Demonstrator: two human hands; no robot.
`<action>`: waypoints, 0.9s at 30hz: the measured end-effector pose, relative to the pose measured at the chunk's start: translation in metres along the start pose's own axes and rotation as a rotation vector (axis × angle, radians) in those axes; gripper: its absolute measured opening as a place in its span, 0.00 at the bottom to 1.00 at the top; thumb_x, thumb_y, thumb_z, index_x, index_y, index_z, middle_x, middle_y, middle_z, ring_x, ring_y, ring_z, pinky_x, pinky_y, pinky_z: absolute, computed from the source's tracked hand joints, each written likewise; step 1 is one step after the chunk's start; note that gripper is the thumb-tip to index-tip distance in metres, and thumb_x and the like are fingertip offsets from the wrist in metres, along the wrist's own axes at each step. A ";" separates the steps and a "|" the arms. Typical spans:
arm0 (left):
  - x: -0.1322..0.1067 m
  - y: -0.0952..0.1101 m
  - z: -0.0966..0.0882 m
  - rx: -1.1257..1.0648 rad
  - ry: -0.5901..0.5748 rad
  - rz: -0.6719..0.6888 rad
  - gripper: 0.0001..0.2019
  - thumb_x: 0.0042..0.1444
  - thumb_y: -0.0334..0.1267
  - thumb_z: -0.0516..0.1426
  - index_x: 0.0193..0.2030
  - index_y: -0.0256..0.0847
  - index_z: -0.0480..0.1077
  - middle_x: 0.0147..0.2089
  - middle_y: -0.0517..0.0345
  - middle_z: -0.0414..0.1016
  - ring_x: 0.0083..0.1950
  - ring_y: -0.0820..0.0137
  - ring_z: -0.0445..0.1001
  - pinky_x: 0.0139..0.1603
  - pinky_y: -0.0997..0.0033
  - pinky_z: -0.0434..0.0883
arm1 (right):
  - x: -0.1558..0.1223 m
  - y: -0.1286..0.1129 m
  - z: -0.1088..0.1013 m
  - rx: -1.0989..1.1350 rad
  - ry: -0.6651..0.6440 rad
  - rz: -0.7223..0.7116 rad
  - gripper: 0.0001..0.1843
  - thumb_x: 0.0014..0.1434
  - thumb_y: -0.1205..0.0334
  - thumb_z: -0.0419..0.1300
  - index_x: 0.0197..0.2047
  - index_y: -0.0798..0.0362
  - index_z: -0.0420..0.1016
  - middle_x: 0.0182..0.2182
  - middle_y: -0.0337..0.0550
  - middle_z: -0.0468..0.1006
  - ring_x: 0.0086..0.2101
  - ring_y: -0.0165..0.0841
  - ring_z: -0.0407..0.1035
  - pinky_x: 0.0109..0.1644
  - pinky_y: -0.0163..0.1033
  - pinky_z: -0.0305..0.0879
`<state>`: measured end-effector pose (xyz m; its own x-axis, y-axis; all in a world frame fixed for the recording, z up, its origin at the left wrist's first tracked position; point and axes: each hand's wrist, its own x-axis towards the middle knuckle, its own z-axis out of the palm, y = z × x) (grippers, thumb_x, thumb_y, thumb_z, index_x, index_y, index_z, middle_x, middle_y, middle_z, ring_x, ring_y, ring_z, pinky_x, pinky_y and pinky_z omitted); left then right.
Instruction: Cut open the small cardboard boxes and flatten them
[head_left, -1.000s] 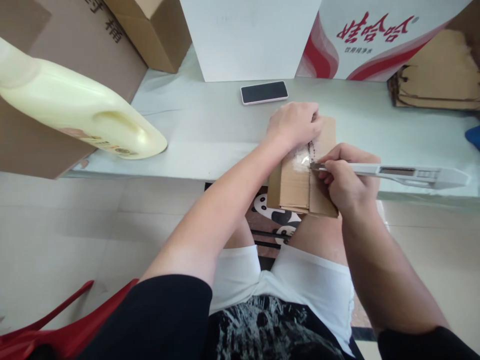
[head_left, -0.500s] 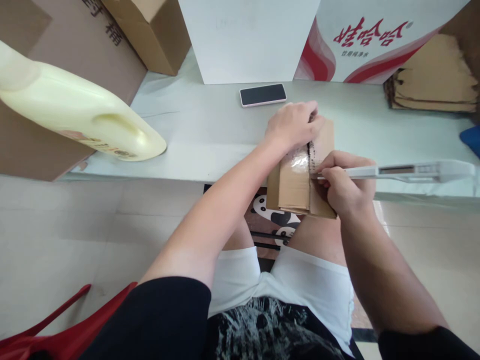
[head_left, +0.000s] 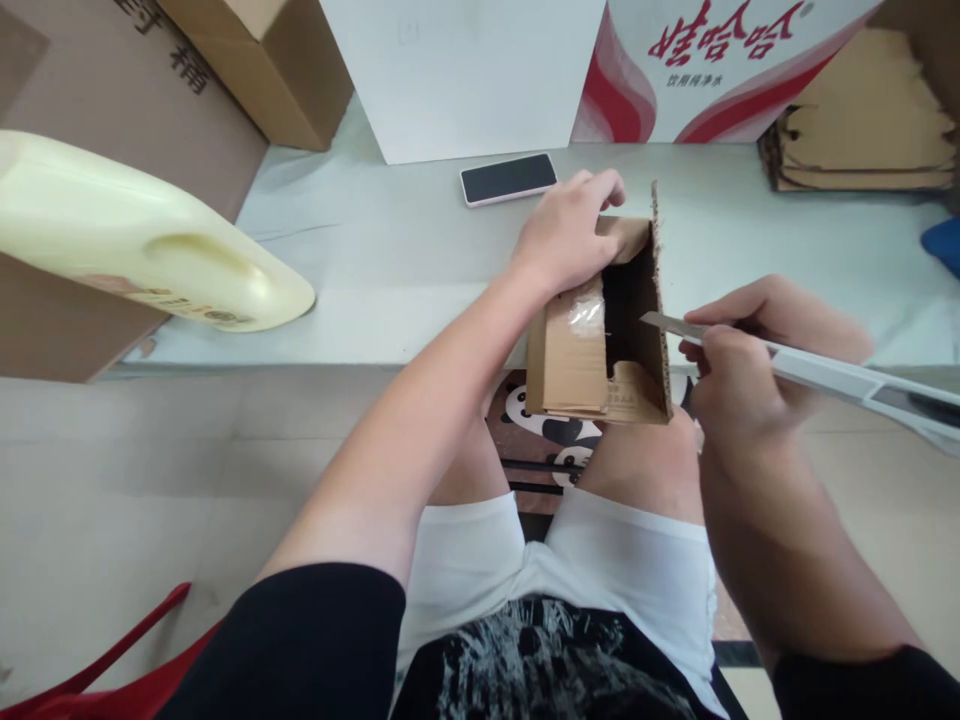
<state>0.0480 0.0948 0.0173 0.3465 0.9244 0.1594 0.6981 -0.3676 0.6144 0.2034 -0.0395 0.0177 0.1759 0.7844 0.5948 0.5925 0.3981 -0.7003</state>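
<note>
A small cardboard box (head_left: 568, 355) stands at the table's front edge, partly overhanging it above my knees. Its right flap is raised upright, and the dark inside shows through the gap. Clear tape shines on the left flap, which lies flat. My left hand (head_left: 574, 230) grips the far end of the box, its thumb at the opening. In my right hand (head_left: 757, 350), to the right of the box, is a box cutter (head_left: 840, 385) with its blade out. The blade tip points left, over the raised flap and the opening.
A phone (head_left: 508, 180) lies behind the box. To the left is a pale yellow bottle (head_left: 142, 240), near large brown cartons (head_left: 150, 110). White cartons (head_left: 465, 70) stand at the back, with stacked flat cardboard (head_left: 862, 110) at the right. A red chair (head_left: 150, 640) is at lower left.
The box's right flap has swung up, exposing the inside. My right hand has pulled the box cutter away from the seam, to the right. My left hand stays on the box's far end.
</note>
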 end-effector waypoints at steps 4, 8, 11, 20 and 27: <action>-0.001 0.001 -0.001 0.018 -0.024 -0.024 0.16 0.61 0.32 0.58 0.53 0.54 0.76 0.64 0.56 0.77 0.65 0.56 0.73 0.65 0.56 0.71 | 0.008 -0.004 -0.009 -0.012 0.036 0.027 0.10 0.49 0.66 0.55 0.25 0.41 0.74 0.18 0.37 0.69 0.19 0.38 0.63 0.25 0.44 0.54; -0.001 0.004 -0.002 0.015 -0.017 -0.042 0.18 0.61 0.31 0.57 0.54 0.52 0.76 0.64 0.56 0.77 0.64 0.61 0.74 0.64 0.62 0.71 | 0.029 -0.002 0.003 0.218 0.139 0.073 0.08 0.45 0.67 0.55 0.23 0.46 0.74 0.15 0.38 0.66 0.16 0.33 0.59 0.20 0.41 0.48; 0.003 0.000 0.000 -0.022 -0.001 -0.067 0.13 0.62 0.33 0.58 0.50 0.53 0.77 0.61 0.57 0.79 0.62 0.62 0.75 0.63 0.64 0.71 | 0.042 0.019 0.022 0.514 0.251 0.135 0.05 0.47 0.62 0.53 0.24 0.46 0.68 0.16 0.37 0.61 0.15 0.29 0.53 0.18 0.40 0.43; 0.026 -0.037 0.023 -0.291 0.223 0.030 0.09 0.50 0.25 0.66 0.35 0.41 0.74 0.39 0.56 0.80 0.49 0.57 0.79 0.59 0.58 0.74 | 0.026 0.114 0.043 0.628 0.237 0.562 0.09 0.60 0.54 0.58 0.40 0.47 0.63 0.25 0.31 0.68 0.16 0.23 0.54 0.18 0.30 0.43; 0.046 -0.044 0.020 -0.491 0.316 0.012 0.08 0.52 0.23 0.63 0.34 0.40 0.74 0.34 0.60 0.76 0.42 0.66 0.77 0.53 0.66 0.72 | 0.037 0.128 0.055 0.735 0.118 0.629 0.15 0.63 0.46 0.60 0.42 0.46 0.63 0.27 0.31 0.69 0.17 0.23 0.61 0.18 0.31 0.48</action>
<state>0.0457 0.1519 -0.0178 0.0959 0.9338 0.3447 0.2965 -0.3574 0.8856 0.2431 0.0669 -0.0716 0.3936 0.9186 0.0356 -0.2677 0.1516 -0.9515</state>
